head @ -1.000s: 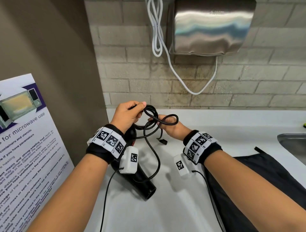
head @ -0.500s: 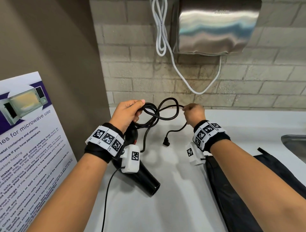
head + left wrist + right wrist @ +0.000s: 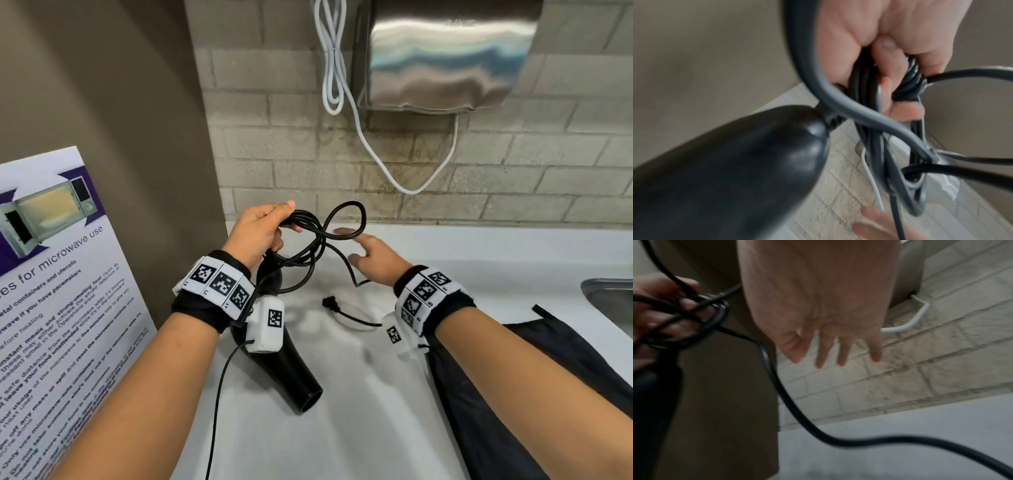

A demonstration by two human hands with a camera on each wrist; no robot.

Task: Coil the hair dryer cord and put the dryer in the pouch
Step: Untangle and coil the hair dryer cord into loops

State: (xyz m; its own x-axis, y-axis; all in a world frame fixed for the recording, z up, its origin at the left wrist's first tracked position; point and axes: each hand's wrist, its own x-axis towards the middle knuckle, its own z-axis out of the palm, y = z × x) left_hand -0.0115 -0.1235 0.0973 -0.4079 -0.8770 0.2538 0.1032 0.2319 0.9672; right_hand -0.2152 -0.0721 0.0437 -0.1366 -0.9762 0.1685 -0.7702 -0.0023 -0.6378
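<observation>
My left hand (image 3: 262, 228) grips several loops of the black dryer cord (image 3: 313, 240) above the white counter (image 3: 496, 253); its fingers curl round the bundle (image 3: 906, 78). The black hair dryer (image 3: 284, 366) hangs or rests below that wrist, nozzle toward me. Its handle end (image 3: 731, 162) fills the left wrist view. My right hand (image 3: 371, 255) is just right of the loops, fingers spread (image 3: 838, 345), holding nothing. The loose cord tail (image 3: 818, 431) runs under it to the plug (image 3: 329, 303) on the counter. The black pouch (image 3: 513, 394) lies flat under my right forearm.
A steel wall dryer (image 3: 442, 54) with a white cable (image 3: 334, 68) hangs on the brick wall behind. A microwave poster (image 3: 58, 291) stands at the left. A steel sink edge (image 3: 609, 294) shows at the far right.
My right hand brought a loop of cord up to the left hand, then let go and opened. The left hand keeps its grip on the growing bundle.
</observation>
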